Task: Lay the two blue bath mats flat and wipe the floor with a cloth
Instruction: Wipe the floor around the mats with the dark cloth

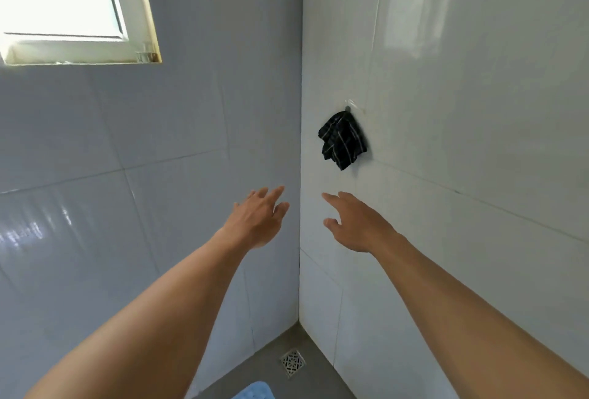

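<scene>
Both arms reach up toward the corner where the two tiled walls meet. The left hand (258, 217) is spread, fingers loose, holding nothing, just left of the corner line. The right hand (357, 223) is likewise released and empty, palm down, fingers pointing up toward a dark checked cloth (342, 140). That cloth hangs bunched from a small hook (348, 108) on the right-hand wall (478, 111), above the right hand and apart from it; neither hand touches it. Down at the bottom, a strip of grey floor (271, 357) shows in the corner, with a square drain grate (293, 362) set into it. A corner of one blue bath mat (258, 390) lies on the floor near the drain, mostly cut off by the lower edge. A bright window (63, 6) sits high in the left wall.
</scene>
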A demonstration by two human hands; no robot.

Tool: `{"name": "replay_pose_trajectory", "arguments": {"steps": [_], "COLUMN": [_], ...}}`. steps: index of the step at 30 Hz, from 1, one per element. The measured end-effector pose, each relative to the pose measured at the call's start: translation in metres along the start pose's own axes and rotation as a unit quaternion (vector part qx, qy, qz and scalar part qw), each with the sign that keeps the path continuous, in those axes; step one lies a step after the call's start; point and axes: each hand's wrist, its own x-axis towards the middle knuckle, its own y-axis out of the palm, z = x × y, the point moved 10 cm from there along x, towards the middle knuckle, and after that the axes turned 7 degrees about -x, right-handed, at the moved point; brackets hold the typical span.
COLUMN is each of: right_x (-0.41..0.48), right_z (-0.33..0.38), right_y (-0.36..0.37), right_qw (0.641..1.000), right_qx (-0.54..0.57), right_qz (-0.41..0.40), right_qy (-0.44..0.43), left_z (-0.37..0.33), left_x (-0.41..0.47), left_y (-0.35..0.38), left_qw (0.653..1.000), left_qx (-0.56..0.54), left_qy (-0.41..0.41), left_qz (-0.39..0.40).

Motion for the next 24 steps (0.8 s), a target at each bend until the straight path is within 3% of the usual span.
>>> {"name": "replay_pose_trajectory", "arguments": {"steps": [11,24], "right_x": [0.128,0.192], "right_z": [-0.063,-0.093], "right_y": [-0.104,-0.136], "right_qw": [0.984,0.962], "right_qx": [-0.05,-0.145], "right_qz": [-0.161,-0.206], "right_qy": [0.061,0.109], "left_z": [-0.035,-0.068], "left_x": [0.168,0.309], "left_y": [-0.031,-0.018], "left_qw": [0.996,0.989], "left_qx": [0.001,-0.008], "left_qy": [0.079,0.143], "left_qz": [-0.038,-0.041]}}
